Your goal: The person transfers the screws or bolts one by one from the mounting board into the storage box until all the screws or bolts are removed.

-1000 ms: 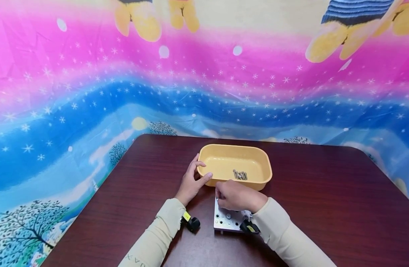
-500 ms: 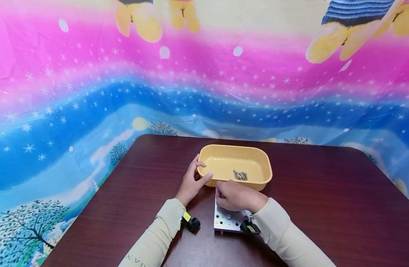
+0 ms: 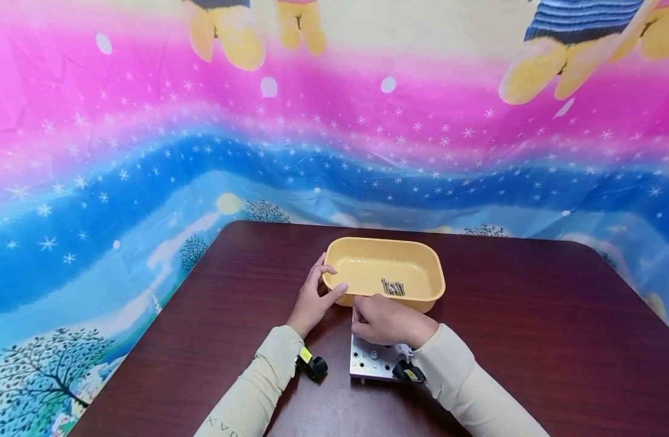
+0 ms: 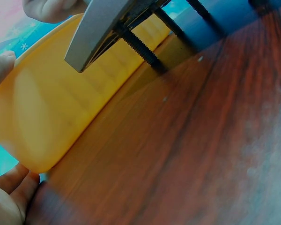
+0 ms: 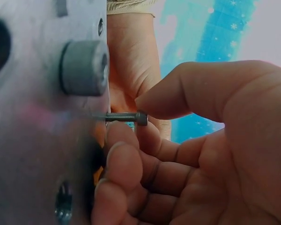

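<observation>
My left hand [image 3: 312, 300] grips the left front corner of a yellow plastic bin [image 3: 361, 273], its thumb over the front rim. In the right wrist view, my right hand [image 5: 192, 150] pinches a small socket-head screw [image 5: 124, 117] between thumb and fingers. The screw stands against the face of a metal plate [image 5: 28, 150], and its tip is hidden. From the head, the right hand covers the far part of the plate. Threaded screw ends [image 4: 138, 47] stick out below the plate in the left wrist view.
Several loose screws [image 3: 393, 287] lie in the bin near its front wall. A thick bolt head [image 5: 82, 69] juts from the plate beside the screw. Small cameras [image 3: 314, 366] sit on both wrists. The dark wooden table [image 3: 531, 315] backs onto a printed curtain [image 3: 334, 121].
The right fingertips have shifted slightly at the plate, and a bright glint there a second ago is now covered. The left hand and the bin stay in place.
</observation>
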The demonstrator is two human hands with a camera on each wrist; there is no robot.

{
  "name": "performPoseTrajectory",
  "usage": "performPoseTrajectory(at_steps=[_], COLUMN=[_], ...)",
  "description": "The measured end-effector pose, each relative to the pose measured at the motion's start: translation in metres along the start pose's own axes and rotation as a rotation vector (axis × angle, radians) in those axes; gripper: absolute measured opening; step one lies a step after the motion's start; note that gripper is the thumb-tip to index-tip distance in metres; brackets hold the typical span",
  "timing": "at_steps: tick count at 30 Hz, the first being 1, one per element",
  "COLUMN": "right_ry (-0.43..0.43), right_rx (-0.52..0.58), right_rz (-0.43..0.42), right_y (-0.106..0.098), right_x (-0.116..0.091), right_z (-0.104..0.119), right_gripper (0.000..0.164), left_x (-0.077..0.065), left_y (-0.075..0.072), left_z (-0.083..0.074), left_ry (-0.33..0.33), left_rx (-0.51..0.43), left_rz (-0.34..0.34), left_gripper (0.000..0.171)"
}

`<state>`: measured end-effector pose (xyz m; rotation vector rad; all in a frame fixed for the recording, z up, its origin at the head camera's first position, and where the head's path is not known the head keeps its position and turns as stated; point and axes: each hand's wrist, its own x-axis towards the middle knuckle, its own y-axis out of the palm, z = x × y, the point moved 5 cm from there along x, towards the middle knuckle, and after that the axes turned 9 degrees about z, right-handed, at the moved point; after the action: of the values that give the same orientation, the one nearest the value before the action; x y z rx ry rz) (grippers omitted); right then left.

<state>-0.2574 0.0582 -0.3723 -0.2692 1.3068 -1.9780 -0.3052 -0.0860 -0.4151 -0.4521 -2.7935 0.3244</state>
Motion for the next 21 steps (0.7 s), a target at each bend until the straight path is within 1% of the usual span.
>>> performPoseTrajectory(at_steps=[9,21], right_ry=[0.026,-0.042], right_rx=[0.012,0.017], right_rz=[0.006,-0.004], right_y=[-0.0003,-0.0053], right_x=[-0.0001,-0.0044], right_z=[-0.0019,0.0029], right_gripper=[0.007,0.007], left_x=[-0.0001,0.0002], left_y=[0.0001,0.0005], left_z=[-0.0003,-0.0002], left_ry=[-0.009,-0.007], left_rx=[-0.004,-0.014], left_rz=[0.001,-0.006], left_gripper=[0.048,0.046])
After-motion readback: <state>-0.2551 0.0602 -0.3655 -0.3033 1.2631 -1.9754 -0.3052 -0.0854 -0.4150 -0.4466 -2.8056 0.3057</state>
